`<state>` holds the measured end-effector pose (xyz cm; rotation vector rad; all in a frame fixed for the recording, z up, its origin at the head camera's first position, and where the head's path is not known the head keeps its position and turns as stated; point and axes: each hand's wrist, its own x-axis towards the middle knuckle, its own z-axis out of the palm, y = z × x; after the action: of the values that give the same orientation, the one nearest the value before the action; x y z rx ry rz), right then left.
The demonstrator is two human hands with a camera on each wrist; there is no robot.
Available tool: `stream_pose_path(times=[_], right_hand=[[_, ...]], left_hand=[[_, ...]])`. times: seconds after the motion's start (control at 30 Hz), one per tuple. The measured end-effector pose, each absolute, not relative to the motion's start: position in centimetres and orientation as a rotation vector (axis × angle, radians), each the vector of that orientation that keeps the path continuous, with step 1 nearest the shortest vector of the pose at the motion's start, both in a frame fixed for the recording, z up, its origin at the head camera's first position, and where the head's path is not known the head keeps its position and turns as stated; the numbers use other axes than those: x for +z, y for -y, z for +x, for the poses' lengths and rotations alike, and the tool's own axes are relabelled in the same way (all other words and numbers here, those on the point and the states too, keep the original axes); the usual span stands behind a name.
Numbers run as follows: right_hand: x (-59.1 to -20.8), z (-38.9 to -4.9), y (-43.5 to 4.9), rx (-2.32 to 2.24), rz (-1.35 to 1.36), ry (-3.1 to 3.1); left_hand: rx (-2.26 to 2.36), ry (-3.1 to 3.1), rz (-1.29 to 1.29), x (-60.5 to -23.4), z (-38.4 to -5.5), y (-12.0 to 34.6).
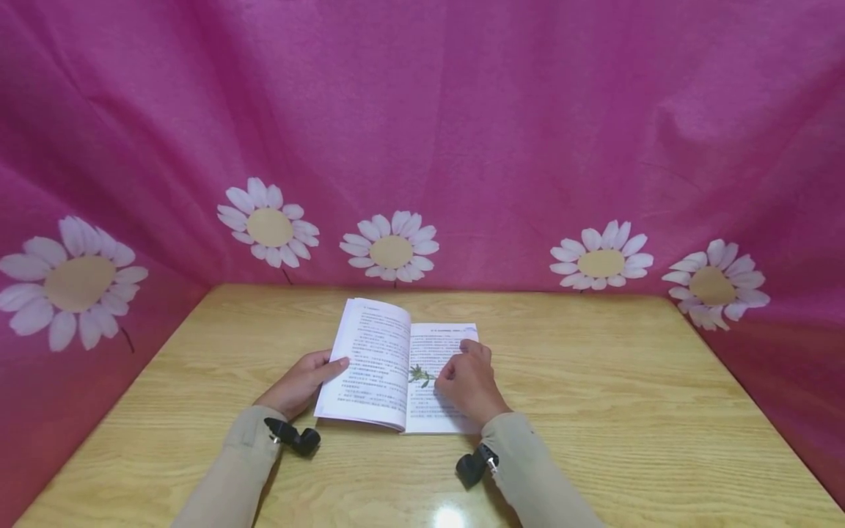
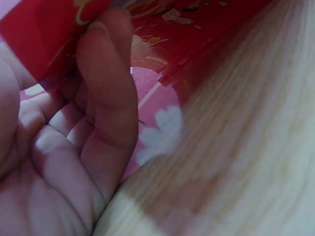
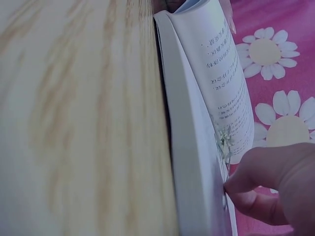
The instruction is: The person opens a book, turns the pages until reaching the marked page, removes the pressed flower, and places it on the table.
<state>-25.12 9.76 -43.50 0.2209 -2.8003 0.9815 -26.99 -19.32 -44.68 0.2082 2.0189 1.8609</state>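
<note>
An open book with printed text lies on the table, its left side lifted and curving up. My left hand grips the left edge of those raised pages, thumb on top. In the left wrist view, the fingers lie against the glossy red cover underneath. A small green sprig with narrow leaves is over the right page near the spine. My right hand pinches its stem between thumb and forefinger, low over the page. The right wrist view shows the sprig's pale leafy end beside the left page.
The wooden table extends around the book on all sides. Behind and beside it hangs a magenta cloth printed with large white daisies. A black wrist camera is strapped on each sleeve.
</note>
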Motion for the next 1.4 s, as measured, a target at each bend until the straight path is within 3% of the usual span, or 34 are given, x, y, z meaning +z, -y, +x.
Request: stream_pose_path(times=[0.57,1.07,1.4], right_hand=[[-41.8,-25.7,-12.2,1.192,-0.100,2.795],[-41.1,-26.1,-21.2,1.167,-0.453,2.694],[-42.1,-25.8,-23.5,1.087,-0.625,2.711]], left_hand=[[1.872,-2.011,0.203,-44.4,-26.7,19.4],[1.859,-2.014,0.215,-44.7,-26.7,19.4],[1.850,-2.011,0.206,-44.4,-26.6,19.2]])
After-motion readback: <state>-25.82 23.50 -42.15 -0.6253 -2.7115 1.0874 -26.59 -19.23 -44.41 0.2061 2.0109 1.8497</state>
